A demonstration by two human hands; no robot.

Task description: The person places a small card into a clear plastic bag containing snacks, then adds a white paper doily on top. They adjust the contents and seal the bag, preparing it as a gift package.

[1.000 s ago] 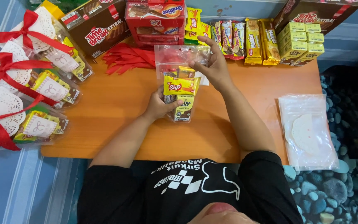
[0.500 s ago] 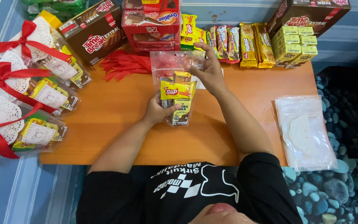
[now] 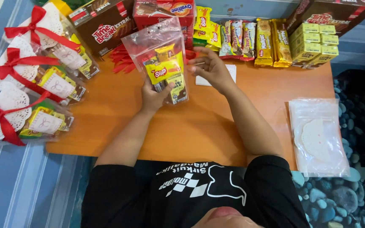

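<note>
Snack bag (image 3: 162, 59), clear plastic with yellow and brown wrapped snacks inside, stands upright at upper centre of frame over the orange table (image 3: 191, 131). Left hand (image 3: 153, 98) clamped on its lower end. Right hand (image 3: 211, 67) just right of the bag, fingers spread, not gripping it. Ribbon-tied gift packs (image 3: 26, 76) at left edge; stack of clear bags with doilies (image 3: 317, 139) at right.

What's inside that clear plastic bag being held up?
The clear bag in the left hand holds yellow and brown snack packets. How many lie behind the front ones cannot be seen.
</note>
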